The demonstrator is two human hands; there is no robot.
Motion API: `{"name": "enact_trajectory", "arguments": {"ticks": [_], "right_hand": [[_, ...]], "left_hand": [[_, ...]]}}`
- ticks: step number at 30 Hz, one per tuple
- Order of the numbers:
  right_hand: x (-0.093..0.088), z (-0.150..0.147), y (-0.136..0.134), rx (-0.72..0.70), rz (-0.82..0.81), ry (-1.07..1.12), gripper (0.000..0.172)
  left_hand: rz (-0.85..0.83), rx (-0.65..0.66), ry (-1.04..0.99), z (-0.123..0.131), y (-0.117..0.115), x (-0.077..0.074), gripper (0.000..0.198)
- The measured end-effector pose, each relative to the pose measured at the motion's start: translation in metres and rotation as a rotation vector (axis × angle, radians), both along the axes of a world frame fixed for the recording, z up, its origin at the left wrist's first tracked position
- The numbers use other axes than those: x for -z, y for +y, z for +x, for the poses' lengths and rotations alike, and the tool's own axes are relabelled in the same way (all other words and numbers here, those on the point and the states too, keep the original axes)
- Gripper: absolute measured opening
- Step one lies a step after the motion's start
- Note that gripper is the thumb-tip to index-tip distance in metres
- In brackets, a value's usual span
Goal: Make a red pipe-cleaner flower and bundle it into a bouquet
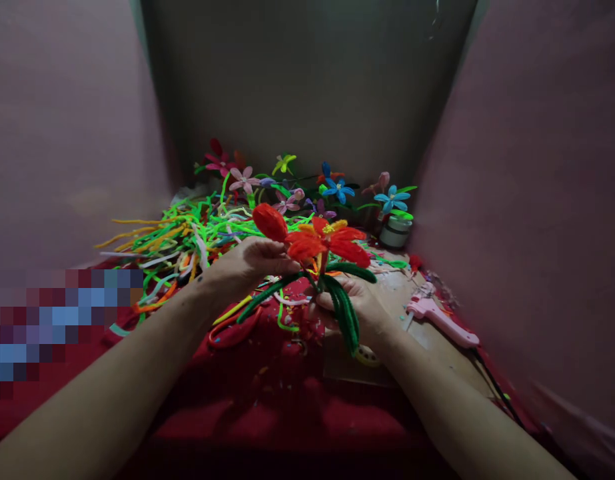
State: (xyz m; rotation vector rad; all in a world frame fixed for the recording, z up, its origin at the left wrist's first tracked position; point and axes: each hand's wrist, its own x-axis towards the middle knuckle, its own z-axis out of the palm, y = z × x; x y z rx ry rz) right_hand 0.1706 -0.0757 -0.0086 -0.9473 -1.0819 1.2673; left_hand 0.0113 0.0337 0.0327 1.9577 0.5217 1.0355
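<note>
A red pipe-cleaner flower with a yellow centre stands upright between my hands above the table. A closed red bud branches off to its left, and long dark green leaves arch out from the stem. My left hand is closed, its thumb and fingers pinching just below the bud beside the red petals. Lower down, my right hand is closed around the stem, partly hidden by the drooping leaves.
Loose pipe cleaners, mostly green, lie heaped at left. Several finished flowers stand along the back, near a small pale jar. A pink glue gun rests on a brown board at right, its cord trailing forward. Red cloth covers the table.
</note>
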Motion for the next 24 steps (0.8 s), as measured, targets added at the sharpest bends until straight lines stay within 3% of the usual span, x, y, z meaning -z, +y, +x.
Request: {"name": "enact_trajectory", "arguments": {"ticks": [3,9,15,19,24], "right_hand": [[0.006,0.001,0.003,0.128,0.072,-0.139,0.021],[0.014,-0.001,0.005,0.419,0.204,-0.470,0.023],[0.018,-0.003,0.004,0.472,0.221,-0.388,0.024],[0.017,-0.005,0.003,0.479,0.221,-0.313,0.023],[0.007,-0.007,0.003,0.348,0.220,-0.189,0.018]], "left_hand": [[-0.174,0.128,0.021,0.002,-0.002,0.003,0.012],[0.046,-0.011,0.016,0.009,-0.020,-0.004,0.012],[0.140,-0.201,-0.141,0.018,-0.041,0.006,0.012],[0.071,-0.171,-0.191,0.019,-0.050,0.005,0.016],[0.065,-0.114,-0.177,0.016,-0.052,0.003,0.018]]}}
